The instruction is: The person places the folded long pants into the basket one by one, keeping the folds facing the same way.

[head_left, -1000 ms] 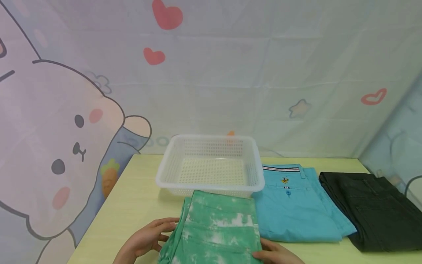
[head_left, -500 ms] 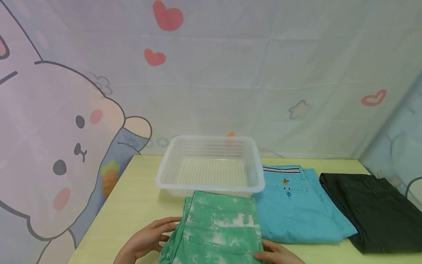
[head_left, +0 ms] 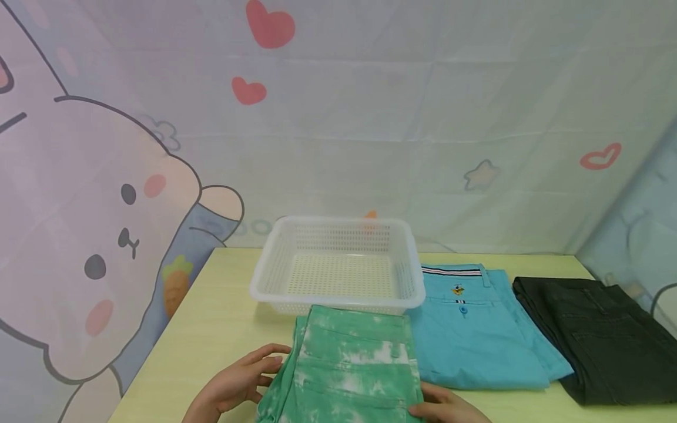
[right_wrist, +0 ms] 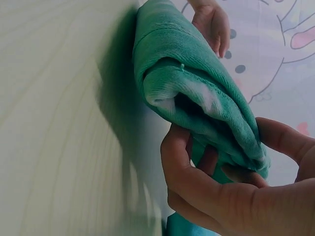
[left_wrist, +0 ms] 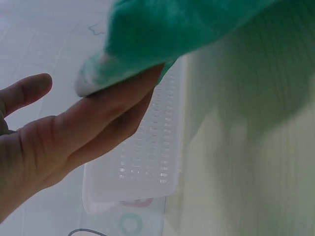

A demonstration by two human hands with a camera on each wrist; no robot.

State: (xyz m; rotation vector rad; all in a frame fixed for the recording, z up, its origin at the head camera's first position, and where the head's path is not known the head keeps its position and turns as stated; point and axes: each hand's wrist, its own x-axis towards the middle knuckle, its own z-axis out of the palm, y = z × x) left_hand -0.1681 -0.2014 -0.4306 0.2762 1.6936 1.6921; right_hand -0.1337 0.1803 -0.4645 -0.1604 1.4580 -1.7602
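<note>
Folded green-and-white tie-dye pants (head_left: 351, 370) fill the near middle of the head view, held up with a shadow on the table under them. On their left edge is my left hand (head_left: 235, 379); in the left wrist view its fingers (left_wrist: 113, 103) reach straight beneath the cloth while the thumb stands apart. My right hand (head_left: 446, 405) grips the right edge. Seen from the right wrist, the thumb lies on top of the folded layers of the pants (right_wrist: 197, 88) and the fingers (right_wrist: 184, 162) bend around underneath.
A white perforated plastic basket (head_left: 257, 288) stands just beyond the pants, with nothing in it. To the right lie folded light-blue pants (head_left: 476, 341) and, farther right, folded black pants (head_left: 613, 346). A printed cloth backdrop (head_left: 344, 135) rises behind the pale yellow table (head_left: 180, 352).
</note>
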